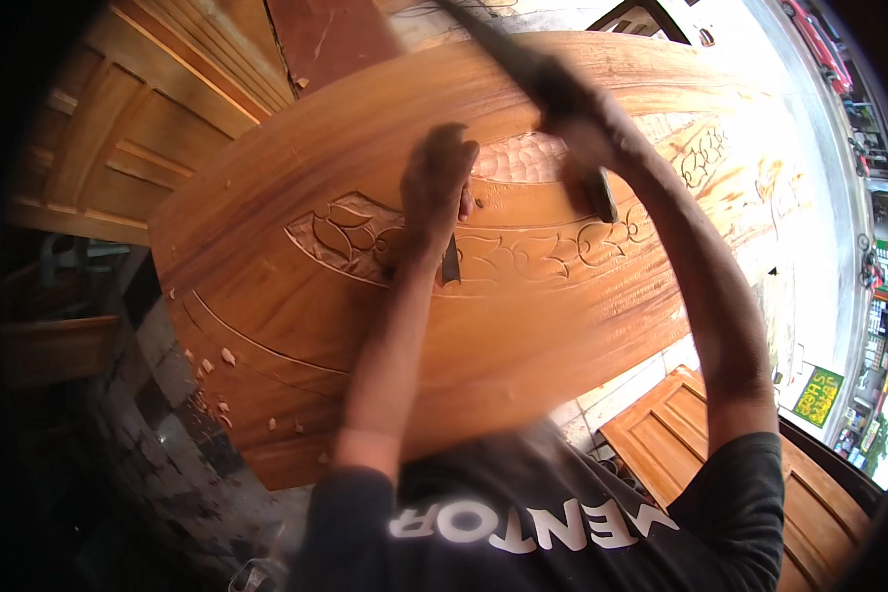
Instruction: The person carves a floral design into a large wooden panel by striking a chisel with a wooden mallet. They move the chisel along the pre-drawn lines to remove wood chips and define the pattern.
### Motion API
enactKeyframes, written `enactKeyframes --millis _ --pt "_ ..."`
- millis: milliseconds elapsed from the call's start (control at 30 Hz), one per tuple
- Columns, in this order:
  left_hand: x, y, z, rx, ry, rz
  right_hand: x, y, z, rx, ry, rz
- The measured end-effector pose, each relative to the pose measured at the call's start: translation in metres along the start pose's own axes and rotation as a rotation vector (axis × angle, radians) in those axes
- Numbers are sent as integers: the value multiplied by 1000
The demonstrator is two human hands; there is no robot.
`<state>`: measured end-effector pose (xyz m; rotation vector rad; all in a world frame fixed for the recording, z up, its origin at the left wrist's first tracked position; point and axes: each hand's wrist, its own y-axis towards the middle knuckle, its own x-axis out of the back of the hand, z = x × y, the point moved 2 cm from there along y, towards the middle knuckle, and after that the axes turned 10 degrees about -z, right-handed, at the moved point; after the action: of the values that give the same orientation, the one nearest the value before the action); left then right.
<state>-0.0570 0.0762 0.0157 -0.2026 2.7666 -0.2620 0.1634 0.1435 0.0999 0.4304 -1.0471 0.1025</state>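
A large brown wooden panel (503,365) lies flat before me, carved with leaf and scroll shapes (345,232) and a gouged, textured band (518,158). My left hand (436,187) is wrapped around an upright chisel (451,264). Its blade meets the panel by the scroll outline, and its top end pokes out above the fist. Raised over the far right part of the panel, my right hand (592,123) grips a long, dark, club-like mallet (503,49). Motion blurs it, and its other end sticks out below the hand.
Wood chips (227,355) lie at the panel's left end. Panelled doors (148,128) stand at the far left, and another door (661,424) lies low at the right. Tiled floor (158,444) shows at the left; a bright street (809,128) runs along the right.
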Motion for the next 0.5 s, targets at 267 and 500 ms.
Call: enactKeyframes --millis 267,500 --pt "2 -13 -11 -77 34 -26 24 -7 29 -68 -49 209" --pt "1 -20 -12 -80 13 25 36 -13 27 -100 -33 73"
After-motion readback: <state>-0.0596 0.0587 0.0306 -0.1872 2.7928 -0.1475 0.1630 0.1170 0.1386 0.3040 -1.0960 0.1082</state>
